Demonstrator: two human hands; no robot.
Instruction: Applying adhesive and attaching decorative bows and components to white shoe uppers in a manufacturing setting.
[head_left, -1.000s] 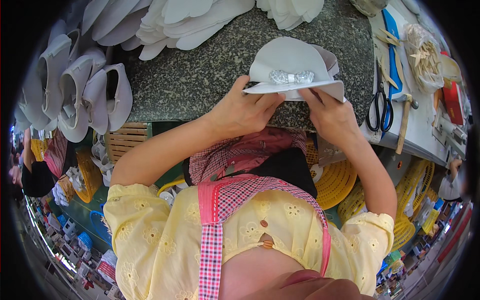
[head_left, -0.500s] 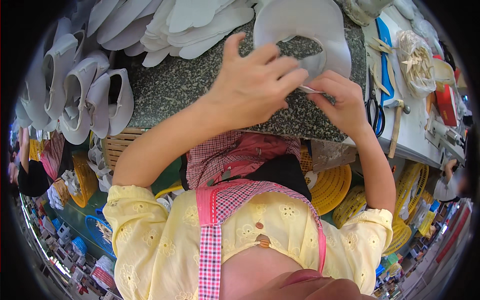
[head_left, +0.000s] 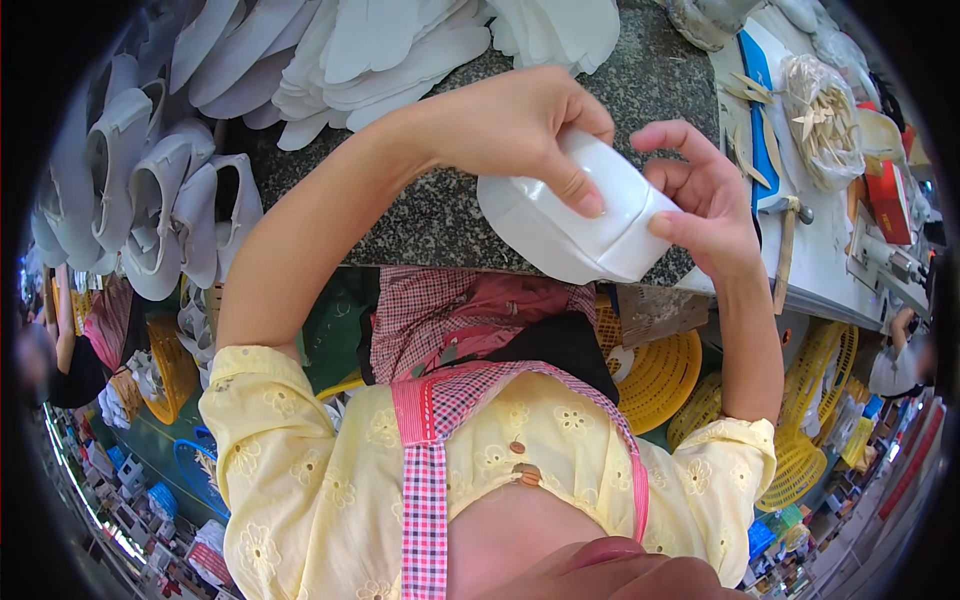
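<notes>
A glossy white shoe upper (head_left: 585,225), with a seam running across its side, is held over the front of a speckled dark stone slab (head_left: 410,215). My left hand (head_left: 535,125) grips its upper edge, thumb pressed on the white surface and the other fingers partly hidden behind. At the seam, the thumb of my right hand (head_left: 700,205) lies on the upper's right end. The index finger of that hand is bent and lifted off it, while the others curl by the edge.
Stacked white insole-shaped pieces (head_left: 375,60) lie along the slab's back. Pale shoes (head_left: 165,205) crowd the left. On the right are a hammer (head_left: 788,255), a blue strip (head_left: 760,110) and a bag of pale slips (head_left: 822,115). Yellow baskets (head_left: 660,370) stand below the table.
The white upper has been lifted from lying on the slab and turned, its glossy outside now showing. My left hand has closed on it. The small white piece between my fingers is no longer visible.
</notes>
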